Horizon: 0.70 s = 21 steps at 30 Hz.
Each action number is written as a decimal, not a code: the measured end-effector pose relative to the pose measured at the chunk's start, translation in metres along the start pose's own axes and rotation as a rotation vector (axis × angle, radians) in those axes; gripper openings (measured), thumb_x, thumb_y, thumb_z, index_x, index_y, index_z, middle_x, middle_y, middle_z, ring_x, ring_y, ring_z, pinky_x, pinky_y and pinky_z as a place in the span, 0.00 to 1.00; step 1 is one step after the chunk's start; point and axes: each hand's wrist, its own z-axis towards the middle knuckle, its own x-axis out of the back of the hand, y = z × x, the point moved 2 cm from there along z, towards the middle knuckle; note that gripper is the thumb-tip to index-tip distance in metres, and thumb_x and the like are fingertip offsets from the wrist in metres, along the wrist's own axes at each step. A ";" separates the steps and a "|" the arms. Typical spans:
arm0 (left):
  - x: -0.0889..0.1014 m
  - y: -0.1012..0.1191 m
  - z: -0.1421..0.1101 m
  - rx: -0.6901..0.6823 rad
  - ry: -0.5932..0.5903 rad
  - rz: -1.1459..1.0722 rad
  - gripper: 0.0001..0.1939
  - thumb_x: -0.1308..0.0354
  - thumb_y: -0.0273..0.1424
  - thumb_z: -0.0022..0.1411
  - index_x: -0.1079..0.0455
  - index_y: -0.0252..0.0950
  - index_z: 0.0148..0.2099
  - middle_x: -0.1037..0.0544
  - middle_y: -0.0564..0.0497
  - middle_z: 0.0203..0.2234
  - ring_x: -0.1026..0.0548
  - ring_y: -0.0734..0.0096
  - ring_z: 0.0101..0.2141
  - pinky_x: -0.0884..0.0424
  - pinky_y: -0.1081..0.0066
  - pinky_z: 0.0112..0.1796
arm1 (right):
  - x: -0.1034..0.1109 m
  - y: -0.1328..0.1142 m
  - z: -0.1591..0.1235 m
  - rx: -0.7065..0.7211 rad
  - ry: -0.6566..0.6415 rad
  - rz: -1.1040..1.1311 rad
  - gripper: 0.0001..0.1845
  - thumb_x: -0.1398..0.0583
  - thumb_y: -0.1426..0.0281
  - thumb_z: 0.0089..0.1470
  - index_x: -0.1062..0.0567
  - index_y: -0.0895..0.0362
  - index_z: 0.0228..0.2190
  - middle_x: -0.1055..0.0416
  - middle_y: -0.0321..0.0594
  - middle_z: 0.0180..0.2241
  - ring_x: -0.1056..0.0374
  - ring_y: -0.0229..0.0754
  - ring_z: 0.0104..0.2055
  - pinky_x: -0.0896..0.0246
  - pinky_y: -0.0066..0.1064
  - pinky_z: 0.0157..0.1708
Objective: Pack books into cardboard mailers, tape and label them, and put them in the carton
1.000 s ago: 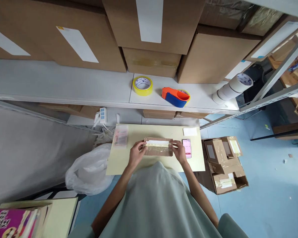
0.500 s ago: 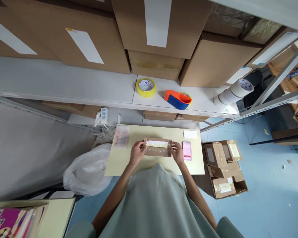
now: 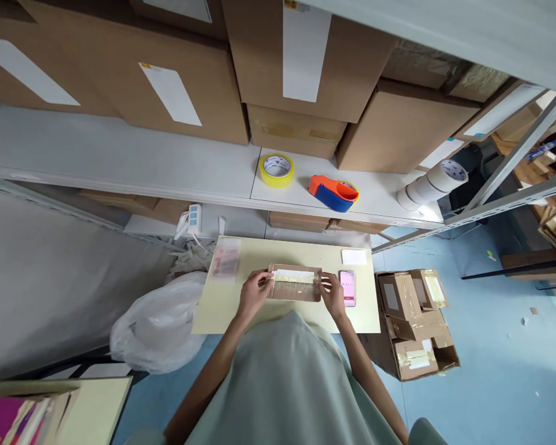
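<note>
A small flat cardboard box (image 3: 294, 292) lies on the pale yellow table (image 3: 241, 315), a white label and clear tape across its top. My left hand (image 3: 254, 292) grips the box's left end, fingers curled at the edge. At the right end, my right hand (image 3: 331, 293) pinches the box's edge in the same way. Just right of that hand rests a phone (image 3: 347, 288) with a pink screen. A white card (image 3: 354, 256) lies behind the phone, and a pinkish printed sheet in a clear sleeve (image 3: 225, 259) is at the table's back left.
On the grey shelf (image 3: 189, 161) above the table are a yellow tape roll (image 3: 277, 171), an orange-and-blue tape dispenser (image 3: 332, 193), stacked white rolls (image 3: 430, 184) and large cartons (image 3: 301, 68). A carton of small boxes (image 3: 419, 324) stands right; a white plastic bag (image 3: 160, 327) hangs left.
The view has tilted and shifted slightly, so the shelf and table sit lower in the picture. Both hands stay at the ends of the box, with barely any movement.
</note>
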 end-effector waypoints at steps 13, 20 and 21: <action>-0.010 -0.011 0.017 0.053 0.025 -0.023 0.12 0.39 0.40 0.66 0.21 0.41 0.45 0.16 0.44 0.49 0.15 0.58 0.47 0.17 0.58 0.51 | -0.012 0.009 0.019 -0.005 0.012 0.013 0.19 0.38 0.53 0.65 0.23 0.52 0.50 0.22 0.52 0.56 0.20 0.52 0.51 0.18 0.45 0.48; -0.013 -0.012 0.037 0.046 0.029 -0.011 0.10 0.39 0.39 0.67 0.21 0.41 0.45 0.15 0.44 0.51 0.15 0.59 0.48 0.19 0.58 0.54 | -0.013 0.005 0.030 0.047 0.006 -0.050 0.18 0.40 0.54 0.67 0.21 0.52 0.50 0.24 0.50 0.54 0.22 0.51 0.55 0.18 0.44 0.51; -0.012 -0.013 0.034 0.035 0.031 -0.015 0.11 0.40 0.40 0.67 0.22 0.41 0.46 0.16 0.44 0.52 0.16 0.59 0.49 0.20 0.59 0.55 | -0.013 0.003 0.028 0.068 0.005 -0.059 0.18 0.41 0.55 0.68 0.20 0.52 0.50 0.25 0.49 0.54 0.22 0.51 0.55 0.18 0.44 0.53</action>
